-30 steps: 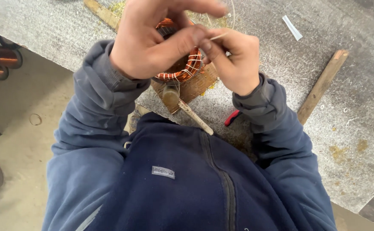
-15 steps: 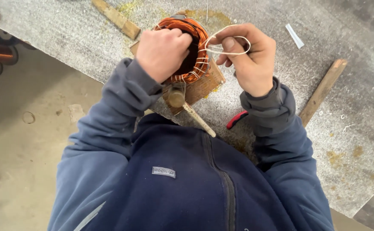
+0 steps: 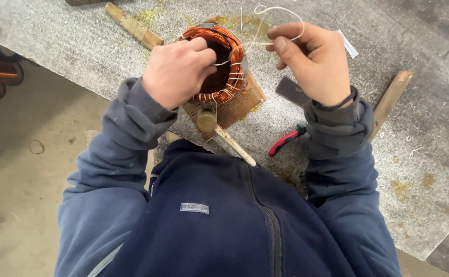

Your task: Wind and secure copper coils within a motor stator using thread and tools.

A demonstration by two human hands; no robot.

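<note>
A copper coil, wound as a ring, is stood on a small wooden block near the near edge of the grey bench. Its axis is set roughly upright, so the open bore is turned up toward the camera. White cord is laced around the winding on its right side; from there one strand is led up and to the right and ends in a loop above the coil.

The left hand is laid against the coil's left rim, fingers curled shut, the thumb and forefinger pinched on the cord at the bore. The right hand is held just right of the coil, apart from it, closed with the cord nipped between thumb and forefinger.

A wooden stick is seen below the block. Red-handled pliers are lain near the right sleeve, and wooden slats farther out.
</note>
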